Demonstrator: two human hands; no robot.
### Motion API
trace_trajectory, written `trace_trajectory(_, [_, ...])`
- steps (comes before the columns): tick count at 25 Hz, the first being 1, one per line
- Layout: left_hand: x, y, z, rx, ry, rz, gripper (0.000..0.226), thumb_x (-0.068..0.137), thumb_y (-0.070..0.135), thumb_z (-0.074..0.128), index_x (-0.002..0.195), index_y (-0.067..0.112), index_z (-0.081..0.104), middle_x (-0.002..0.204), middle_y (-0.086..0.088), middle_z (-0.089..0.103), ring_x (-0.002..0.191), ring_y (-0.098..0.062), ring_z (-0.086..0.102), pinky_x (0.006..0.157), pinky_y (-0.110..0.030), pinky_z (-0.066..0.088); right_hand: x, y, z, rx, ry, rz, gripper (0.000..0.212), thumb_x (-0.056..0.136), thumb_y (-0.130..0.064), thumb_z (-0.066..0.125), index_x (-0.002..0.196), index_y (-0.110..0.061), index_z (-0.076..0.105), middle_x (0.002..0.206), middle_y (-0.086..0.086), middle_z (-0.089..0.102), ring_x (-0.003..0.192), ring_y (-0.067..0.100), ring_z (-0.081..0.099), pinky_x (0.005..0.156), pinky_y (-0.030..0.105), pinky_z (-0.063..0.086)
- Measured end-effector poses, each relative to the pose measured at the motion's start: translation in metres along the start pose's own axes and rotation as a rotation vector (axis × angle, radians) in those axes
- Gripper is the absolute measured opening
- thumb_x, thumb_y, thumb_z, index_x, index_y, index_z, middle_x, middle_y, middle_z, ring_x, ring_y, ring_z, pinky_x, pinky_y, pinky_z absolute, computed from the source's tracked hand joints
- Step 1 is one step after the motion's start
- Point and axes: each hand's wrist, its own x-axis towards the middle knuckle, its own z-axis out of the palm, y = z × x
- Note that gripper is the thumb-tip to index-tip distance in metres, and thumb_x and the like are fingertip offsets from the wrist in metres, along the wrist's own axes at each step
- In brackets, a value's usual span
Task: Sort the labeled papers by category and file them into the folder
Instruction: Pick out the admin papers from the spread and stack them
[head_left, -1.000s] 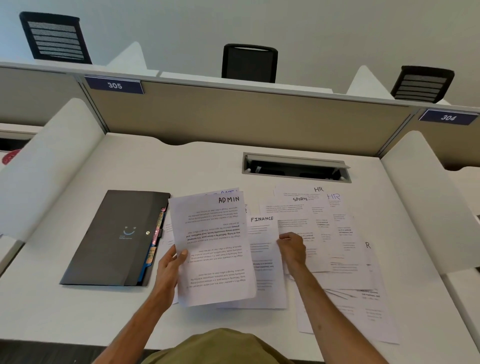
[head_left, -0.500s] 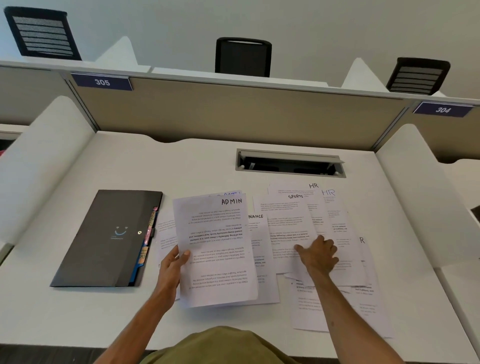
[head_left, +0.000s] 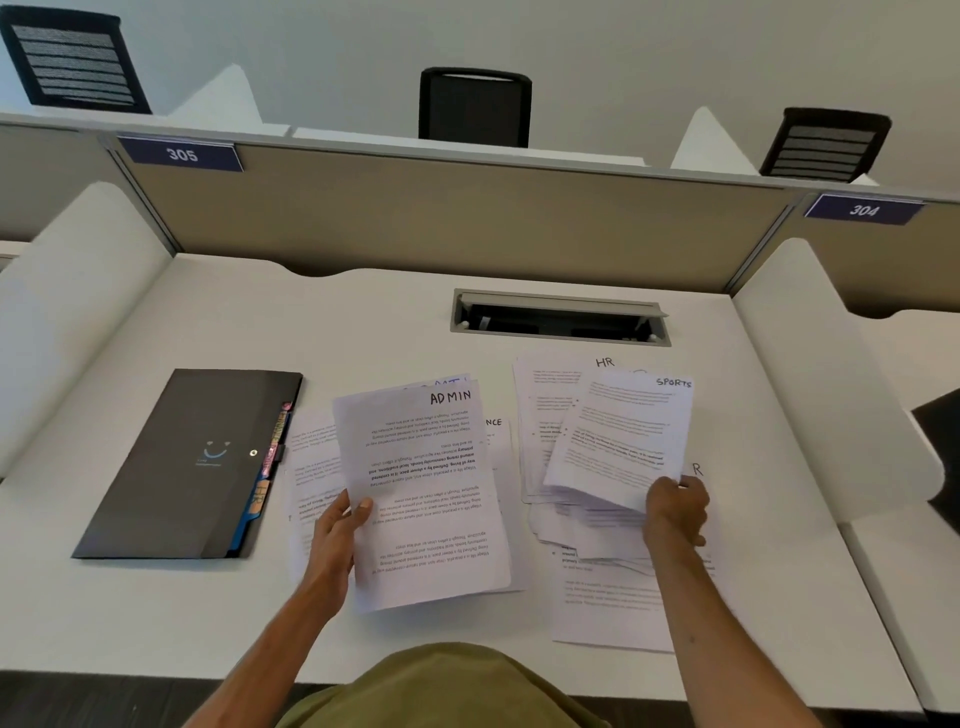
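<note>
My left hand (head_left: 340, 540) grips a small stack of white sheets labelled ADMIN (head_left: 421, 493) by its left edge, held just above the desk. My right hand (head_left: 675, 512) pinches the lower right corner of the SPORTS sheet (head_left: 621, 436), which is lifted and tilted over the loose pile of papers (head_left: 597, 597) on the right. A sheet marked HR (head_left: 550, 376) lies at the back of that pile. A paper ending in "NCE" (head_left: 496, 431) shows between the two groups. The dark grey expanding folder (head_left: 187, 462) lies closed on the left, coloured tabs along its right edge.
A white desk (head_left: 363, 322) with a recessed cable tray (head_left: 561, 318) at the back centre. White curved dividers (head_left: 831, 374) flank both sides, a beige partition stands behind. Black chairs stand beyond the partition.
My right hand moved right from the spread papers and lifted the SPORTS sheet by its corner. My left hand kept holding the ADMIN stack in the same place.
</note>
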Motion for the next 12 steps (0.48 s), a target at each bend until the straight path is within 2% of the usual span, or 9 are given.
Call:
trace_trajectory(2, [-0.005,-0.005,0.008,-0.008,0.008,-0.004,0.034,0.106,0.019,0.063,0.139,0.027,0.066,0.124,-0.001,0.079,0.112,-0.036,0.074,0.095,-0.061,0.06,0.002,0.002,-0.001,0.097,-0.039,-0.006,0.028,0.096,-0.013,0.052,0.117,-0.017,0.07,0.115,0.012,0.073,0.112,0.037,0.063,0.114,0.05,0.035])
trace_trajectory(4, [-0.011,-0.006,0.014,-0.007,0.014,0.002,0.031,0.107,0.02,0.061,0.136,0.029,0.068,0.12,0.001,0.08,0.11,-0.036,0.075,0.093,-0.059,0.061,-0.002,0.002,0.001,0.179,-0.107,-0.055,0.024,0.096,-0.012,0.053,0.111,-0.015,0.072,0.112,0.011,0.075,0.1,0.033,0.067,0.097,0.042,0.052])
trace_trajectory(5, [-0.014,-0.006,0.017,-0.009,0.019,0.006,0.03,0.107,0.02,0.061,0.134,0.029,0.068,0.119,0.001,0.08,0.109,-0.036,0.075,0.092,-0.059,0.061,-0.006,0.002,0.003,0.191,-0.153,-0.083,0.022,0.096,-0.011,0.054,0.109,-0.014,0.073,0.109,0.011,0.075,0.095,0.032,0.067,0.086,0.037,0.053])
trace_trajectory(7, [-0.018,-0.004,0.02,-0.017,0.028,0.012,0.03,0.107,0.02,0.06,0.135,0.028,0.068,0.12,0.0,0.08,0.108,-0.035,0.075,0.09,-0.056,0.061,-0.013,0.003,0.01,0.153,-0.261,-0.134,0.019,0.095,-0.01,0.057,0.105,-0.012,0.073,0.104,0.009,0.074,0.093,0.03,0.067,0.077,0.031,0.049])
trace_trajectory(12, [-0.018,-0.002,0.021,-0.03,0.071,0.031,0.033,0.107,0.02,0.06,0.139,0.025,0.067,0.124,-0.002,0.078,0.11,-0.035,0.074,0.086,-0.051,0.062,-0.042,0.009,0.03,-0.132,-0.559,-0.391,0.009,0.096,-0.014,0.062,0.093,-0.014,0.07,0.092,0.001,0.073,0.088,0.023,0.069,0.062,0.028,0.045])
